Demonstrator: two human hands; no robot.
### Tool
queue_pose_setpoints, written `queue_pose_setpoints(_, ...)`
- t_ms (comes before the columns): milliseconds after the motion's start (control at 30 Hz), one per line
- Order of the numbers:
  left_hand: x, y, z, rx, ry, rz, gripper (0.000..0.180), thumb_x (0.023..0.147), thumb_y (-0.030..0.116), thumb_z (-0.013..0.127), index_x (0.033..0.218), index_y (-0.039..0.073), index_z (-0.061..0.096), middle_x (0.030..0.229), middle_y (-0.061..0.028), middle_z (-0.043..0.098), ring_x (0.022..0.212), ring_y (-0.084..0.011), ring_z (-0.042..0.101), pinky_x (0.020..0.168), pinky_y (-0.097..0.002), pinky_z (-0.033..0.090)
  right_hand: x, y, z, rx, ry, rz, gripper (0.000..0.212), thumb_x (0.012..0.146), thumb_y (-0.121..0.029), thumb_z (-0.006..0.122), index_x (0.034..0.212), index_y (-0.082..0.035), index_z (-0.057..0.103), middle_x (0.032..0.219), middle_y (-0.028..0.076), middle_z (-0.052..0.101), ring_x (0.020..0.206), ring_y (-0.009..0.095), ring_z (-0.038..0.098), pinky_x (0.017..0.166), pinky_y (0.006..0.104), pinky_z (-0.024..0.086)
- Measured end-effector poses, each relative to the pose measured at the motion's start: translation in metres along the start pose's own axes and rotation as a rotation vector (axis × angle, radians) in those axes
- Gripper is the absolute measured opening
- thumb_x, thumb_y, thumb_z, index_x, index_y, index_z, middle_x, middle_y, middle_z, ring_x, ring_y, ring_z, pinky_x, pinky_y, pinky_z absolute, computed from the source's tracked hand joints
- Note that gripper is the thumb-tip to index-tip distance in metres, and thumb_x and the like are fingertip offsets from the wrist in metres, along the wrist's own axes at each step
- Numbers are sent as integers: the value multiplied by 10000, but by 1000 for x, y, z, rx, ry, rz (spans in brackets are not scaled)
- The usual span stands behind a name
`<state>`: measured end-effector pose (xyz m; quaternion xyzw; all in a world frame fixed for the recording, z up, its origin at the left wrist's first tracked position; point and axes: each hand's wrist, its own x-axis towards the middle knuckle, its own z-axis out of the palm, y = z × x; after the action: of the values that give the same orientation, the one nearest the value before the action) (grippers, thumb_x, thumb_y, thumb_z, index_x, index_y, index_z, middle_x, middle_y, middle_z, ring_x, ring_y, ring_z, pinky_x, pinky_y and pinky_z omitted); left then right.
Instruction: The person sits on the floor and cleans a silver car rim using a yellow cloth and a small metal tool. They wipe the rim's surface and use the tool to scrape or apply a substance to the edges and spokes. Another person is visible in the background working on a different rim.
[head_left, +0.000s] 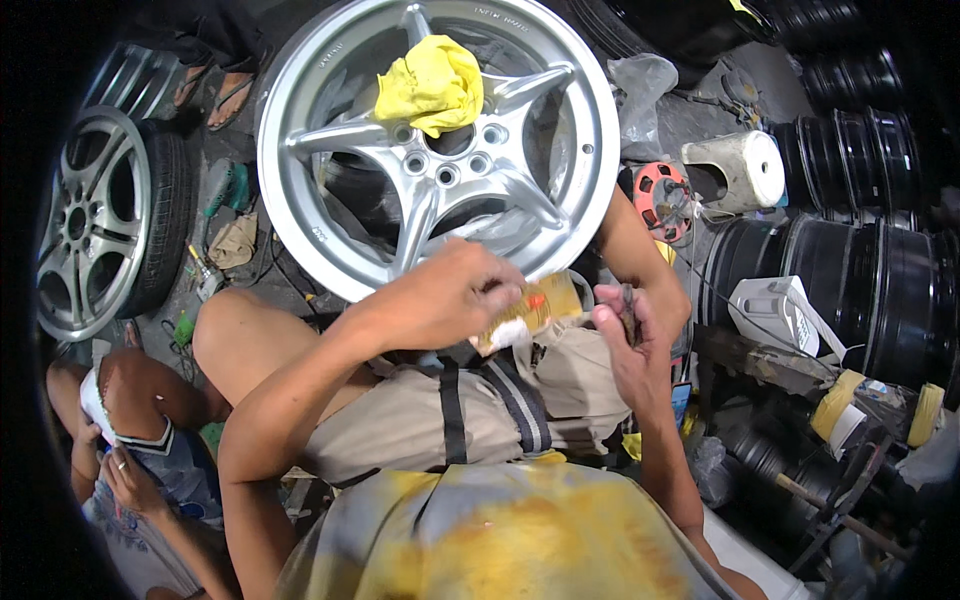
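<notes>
My left hand [468,292] is above my lap, slightly blurred, its fingers closed at the upper left edge of a yellow printed packet [550,303]. A white patch shows at the packet's lower end. To the right, my right hand [638,325] is held palm inward with curled fingers; a small dark piece [628,308] shows between thumb and fingers, its kind unclear. Just beyond both hands lies a large silver alloy wheel rim [425,215], face up, with star-like spokes. A crumpled yellow cloth [432,85] rests over its upper spokes and part of the hub.
Another alloy wheel with a tire [90,220] stands at the left. Near the lower left, a second person's hand [130,485] is visible. A red cable reel [662,202] and white stool [735,170] stand right of the rim. Black rims [820,285] are stacked farther right.
</notes>
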<state>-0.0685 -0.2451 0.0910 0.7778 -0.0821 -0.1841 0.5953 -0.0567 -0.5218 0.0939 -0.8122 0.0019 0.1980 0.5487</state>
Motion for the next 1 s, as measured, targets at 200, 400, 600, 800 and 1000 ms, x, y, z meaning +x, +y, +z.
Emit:
queue_pose_setpoints(200,8,-16,-50,-222,357,-62,290,1032,167,610,1166,-70,711,913,-86,744,781,-109,671,718,-272,540,7,20,-28,-72,-23,48,339,1093,-166,519,1355,16,630,1034,20,545,972,85,510,889,246,421)
queue_pose_setpoints(400,23,-17,-53,-532,314,-179,266,1050,215,623,1132,-14,729,870,10,694,698,-23,572,617,-202,454,18,-1,5,51,-3,-151,220,1027,-21,600,1232,36,656,1036,43,545,868,102,560,801,226,483)
queue_pose_setpoints(600,35,-13,-40,-448,232,-158,263,1034,231,643,1081,-8,743,749,57,587,618,-26,456,565,-202,369,26,-25,13,-339,16,-488,244,972,43,629,1197,5,714,987,92,577,810,170,595,702,309,502)
queue_pose_setpoints(800,30,-12,-44,-363,145,-98,286,1023,295,684,1134,41,757,807,72,665,670,9,555,580,-176,430,25,-37,16,-491,121,-703,207,915,39,709,1111,-23,736,998,102,630,825,195,650,704,322,532)
queue_pose_setpoints(1000,27,-16,-46,-362,165,-111,292,1015,303,697,1139,47,760,801,78,661,658,13,528,571,-175,406,23,-39,20,-466,79,-734,210,897,41,729,1097,-23,739,996,97,629,781,175,662,681,299,542)
